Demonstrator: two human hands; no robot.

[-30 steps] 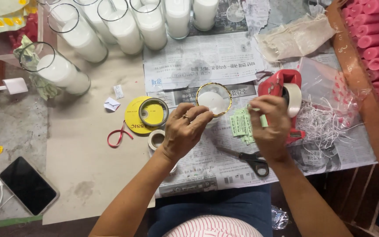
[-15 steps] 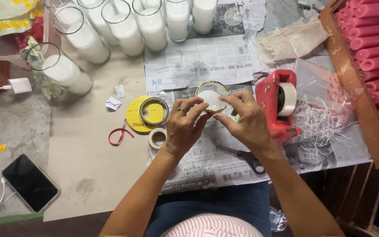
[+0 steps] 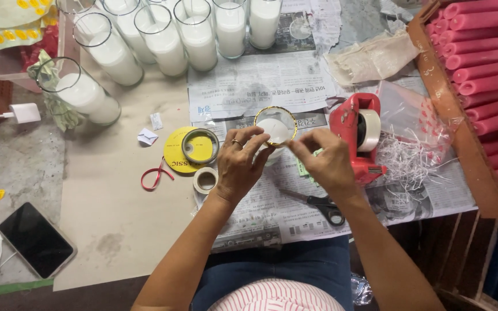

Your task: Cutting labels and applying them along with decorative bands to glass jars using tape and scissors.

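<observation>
Both hands (image 3: 243, 164) (image 3: 324, 161) around gold-rimmed glass candle (image 3: 275, 128) (smooth white wax)

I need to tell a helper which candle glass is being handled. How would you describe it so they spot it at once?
Start at the red tape dispenser on the newspaper; just left of it, both hands meet at one candle glass. The left hand and right hand touch it. Unlike the plain white candle glasses behind, its rim is gold.
</observation>
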